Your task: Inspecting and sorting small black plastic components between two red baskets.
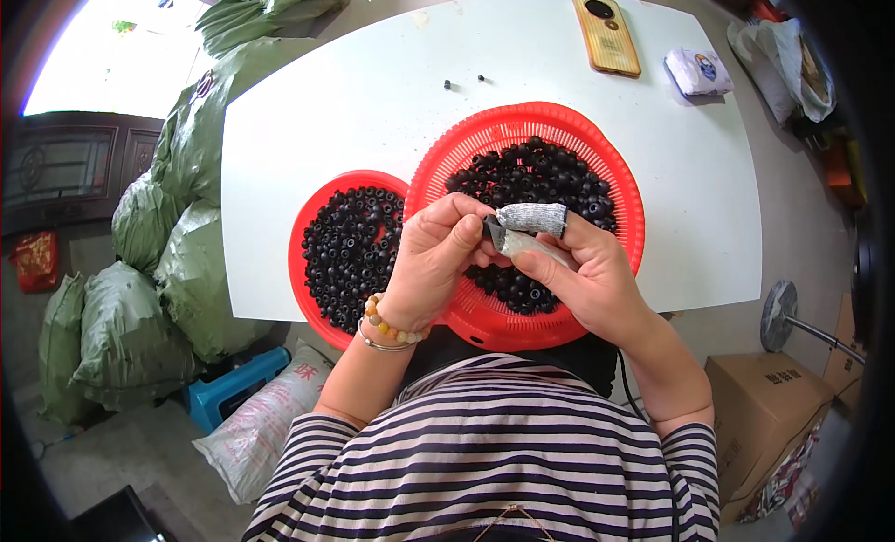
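Over the large red basket (637,202) my two hands meet. My left hand (433,248) is closed in a pinch at a small dark piece (491,230), partly hidden by the fingers. My right hand (597,276) is closed round a pale, whitish slim object (531,247), its thumb pressing on it; its exact kind is unclear. A grey knitted finger sleeve (533,218) covers my right index finger. Small black ring-like parts (536,174) lie in the large basket below. Similar black parts (350,248) fill much of the smaller red basin (296,253) on the left.
Both containers stand at the near edge of a white table (308,123). Two tiny black pieces (447,84), a yellow phone (606,36) and a tissue pack (699,71) lie farther back. Green sacks (130,309) pile up left; a cardboard box (764,411) stands right.
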Tool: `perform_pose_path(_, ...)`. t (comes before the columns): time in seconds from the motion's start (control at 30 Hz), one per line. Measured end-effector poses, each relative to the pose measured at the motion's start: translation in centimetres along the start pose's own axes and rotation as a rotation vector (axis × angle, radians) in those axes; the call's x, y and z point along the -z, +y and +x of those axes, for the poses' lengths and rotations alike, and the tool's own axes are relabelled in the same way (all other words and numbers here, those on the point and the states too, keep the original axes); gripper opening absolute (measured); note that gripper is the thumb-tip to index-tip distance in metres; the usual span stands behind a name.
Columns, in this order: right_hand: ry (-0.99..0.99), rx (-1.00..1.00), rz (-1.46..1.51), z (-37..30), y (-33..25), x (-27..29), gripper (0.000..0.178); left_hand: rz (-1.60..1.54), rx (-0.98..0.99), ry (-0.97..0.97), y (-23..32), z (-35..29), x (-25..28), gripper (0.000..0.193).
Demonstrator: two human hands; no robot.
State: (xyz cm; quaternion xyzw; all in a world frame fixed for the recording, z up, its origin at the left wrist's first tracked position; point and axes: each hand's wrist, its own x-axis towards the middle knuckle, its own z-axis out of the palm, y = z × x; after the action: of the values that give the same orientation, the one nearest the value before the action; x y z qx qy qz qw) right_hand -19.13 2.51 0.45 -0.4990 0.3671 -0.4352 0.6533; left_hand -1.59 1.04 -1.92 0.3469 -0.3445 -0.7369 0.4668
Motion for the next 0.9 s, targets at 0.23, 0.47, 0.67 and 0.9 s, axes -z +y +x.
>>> perform_pose_path(0.23,0.002,-0.028,0.046,0.2,0.9,0.0,0.023,0.111,0.008,-0.002,-0.4,0.0,0.4,0.016)
perform_pose_path(0.47,-0.066,-0.158,0.211,0.5,1.2,1.0,0.026,-0.074,0.050,-0.020,0.1,0.1,-0.4,0.025)
perform_pose_path(0.67,-0.091,-0.096,0.093,0.2,0.0,0.8,0.028,-0.092,0.068,-0.032,0.2,0.1,-0.5,0.026)
perform_pose_path(0.9,-0.112,-0.079,0.060,0.2,-0.3,0.9,0.028,-0.008,0.055,-0.015,0.0,-0.1,-0.2,0.021)
